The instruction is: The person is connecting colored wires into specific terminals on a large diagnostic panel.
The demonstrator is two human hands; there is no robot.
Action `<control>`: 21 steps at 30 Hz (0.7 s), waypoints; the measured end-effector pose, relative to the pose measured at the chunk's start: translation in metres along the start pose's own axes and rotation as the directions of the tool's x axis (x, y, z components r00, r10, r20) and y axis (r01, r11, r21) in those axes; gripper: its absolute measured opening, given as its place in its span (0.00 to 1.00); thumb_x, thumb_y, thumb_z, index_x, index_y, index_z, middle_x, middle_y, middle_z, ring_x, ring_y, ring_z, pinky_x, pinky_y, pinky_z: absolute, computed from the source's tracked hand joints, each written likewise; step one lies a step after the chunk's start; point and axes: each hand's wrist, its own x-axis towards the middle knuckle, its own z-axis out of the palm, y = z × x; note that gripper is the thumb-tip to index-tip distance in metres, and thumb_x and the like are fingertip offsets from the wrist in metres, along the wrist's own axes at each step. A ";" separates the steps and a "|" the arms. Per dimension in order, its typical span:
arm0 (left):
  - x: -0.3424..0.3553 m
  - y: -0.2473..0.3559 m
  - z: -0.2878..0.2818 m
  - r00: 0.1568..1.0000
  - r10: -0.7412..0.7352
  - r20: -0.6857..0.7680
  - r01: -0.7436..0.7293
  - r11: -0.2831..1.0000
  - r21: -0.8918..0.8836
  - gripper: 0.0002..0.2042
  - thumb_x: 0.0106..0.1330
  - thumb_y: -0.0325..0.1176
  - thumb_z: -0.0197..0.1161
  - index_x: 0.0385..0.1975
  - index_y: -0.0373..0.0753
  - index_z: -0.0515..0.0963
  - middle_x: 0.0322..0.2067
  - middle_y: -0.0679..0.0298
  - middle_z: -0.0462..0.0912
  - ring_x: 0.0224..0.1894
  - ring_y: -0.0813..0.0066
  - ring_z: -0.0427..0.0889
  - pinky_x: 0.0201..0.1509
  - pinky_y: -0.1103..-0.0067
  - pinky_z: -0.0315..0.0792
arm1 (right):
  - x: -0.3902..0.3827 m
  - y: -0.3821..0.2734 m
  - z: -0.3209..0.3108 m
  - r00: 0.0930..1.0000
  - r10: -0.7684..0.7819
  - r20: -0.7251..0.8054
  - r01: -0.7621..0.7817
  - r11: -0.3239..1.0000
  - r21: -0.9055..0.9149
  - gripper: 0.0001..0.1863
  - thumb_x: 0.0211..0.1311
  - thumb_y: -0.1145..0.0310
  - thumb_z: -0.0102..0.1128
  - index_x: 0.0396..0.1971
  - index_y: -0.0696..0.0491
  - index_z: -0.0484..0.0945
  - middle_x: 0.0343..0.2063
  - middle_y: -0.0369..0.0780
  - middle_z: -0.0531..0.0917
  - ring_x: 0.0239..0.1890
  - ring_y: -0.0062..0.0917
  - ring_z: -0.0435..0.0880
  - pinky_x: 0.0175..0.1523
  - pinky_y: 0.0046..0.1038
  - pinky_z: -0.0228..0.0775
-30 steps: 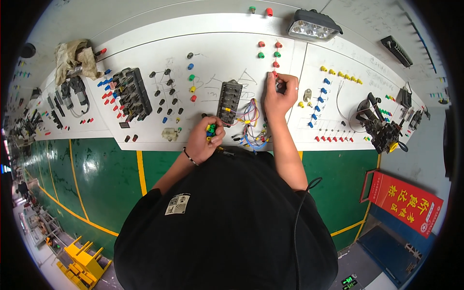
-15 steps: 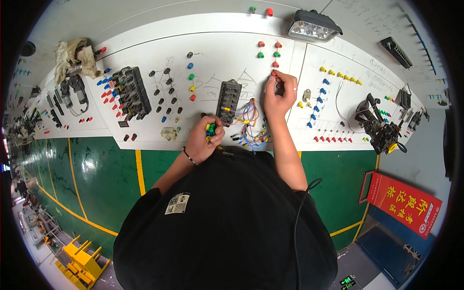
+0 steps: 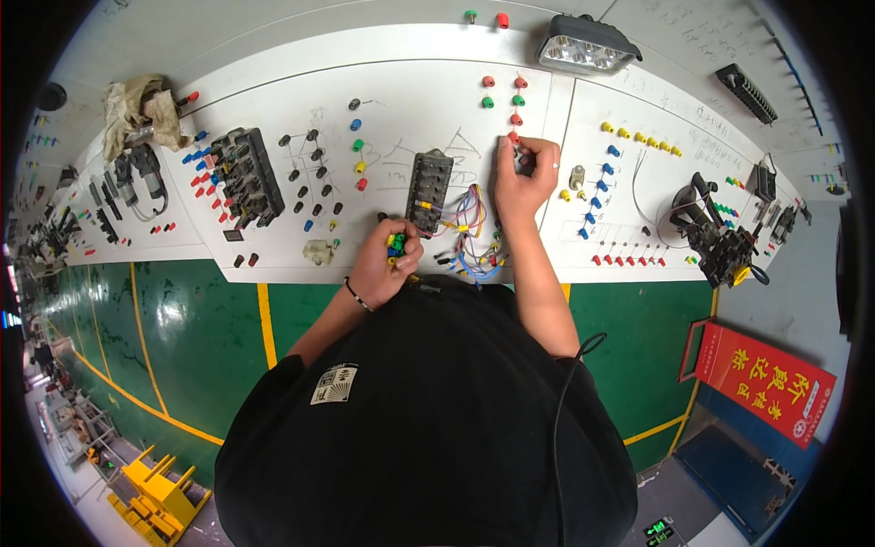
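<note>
My right hand (image 3: 523, 185) reaches up the white panel (image 3: 437, 100), its thumb and index fingertips at a red binding post (image 3: 513, 138), the lowest in a short column. Above that post sit another red post (image 3: 517, 119) and a green post (image 3: 519, 100). My left hand (image 3: 388, 255) is curled near the panel's front edge, holding several loose green, yellow and blue binding posts (image 3: 396, 244). A black fuse box (image 3: 430, 190) stands between my hands. Beside it lies a bundle of coloured wires (image 3: 473, 228).
A lamp (image 3: 588, 46) sits at the upper right. Black relay blocks (image 3: 251, 178) and rows of coloured posts (image 3: 360, 168) occupy the left side. A black switch assembly (image 3: 715, 232) stands at the far right. A red sign (image 3: 764, 383) stands near the green floor (image 3: 638, 356).
My right fingers have shifted slightly at the red binding post, and more of its top shows. The left hand stays curled around the loose posts.
</note>
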 end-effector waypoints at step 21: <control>-0.007 0.003 -0.004 0.997 0.001 0.072 0.003 0.999 -0.050 0.10 0.72 0.35 0.48 0.32 0.36 0.69 0.23 0.65 0.69 0.19 0.81 0.64 0.17 0.85 0.57 | -0.001 -0.001 0.000 1.000 -0.009 -0.006 0.009 0.998 0.067 0.06 0.53 0.79 0.67 0.29 0.57 0.78 0.32 0.39 0.77 0.30 0.24 0.73 0.33 0.24 0.64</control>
